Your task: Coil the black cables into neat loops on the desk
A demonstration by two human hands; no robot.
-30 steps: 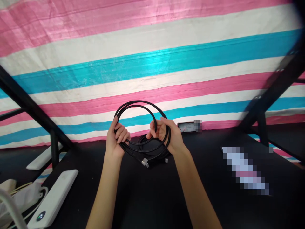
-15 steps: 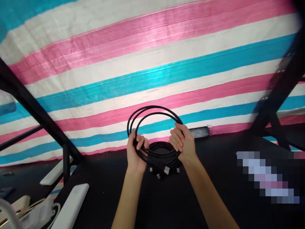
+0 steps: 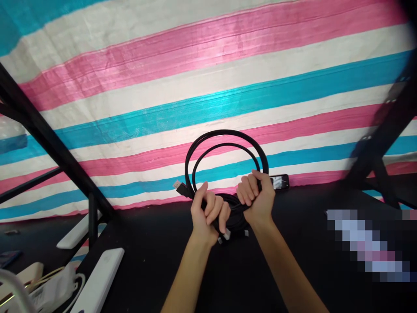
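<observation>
A coiled black cable (image 3: 228,132) is held up above the dark table, its loops arching over both hands. My left hand (image 3: 208,213) is closed round the coil's left side. One cable end with a flat, pale-tipped plug (image 3: 181,188) sticks out to the left of that hand. My right hand (image 3: 259,195) grips the right side of the loops in a fist. Behind and below my hands lies another black cable coil (image 3: 236,221), partly hidden by them. Several light connector tips show at its near side, one of them a small plug tip (image 3: 246,233).
A black phone-like device (image 3: 280,182) lies behind my right hand, by the striped sheet (image 3: 208,100). White bars (image 3: 99,280) and a white power strip (image 3: 54,289) are at the left. Black frame legs (image 3: 55,143) stand on both sides. A blurred-out patch covers the right.
The held coil has shifted right and slightly up, its loops bunched closer together. My left hand has turned and moved right, and a plug now shows beside it.
</observation>
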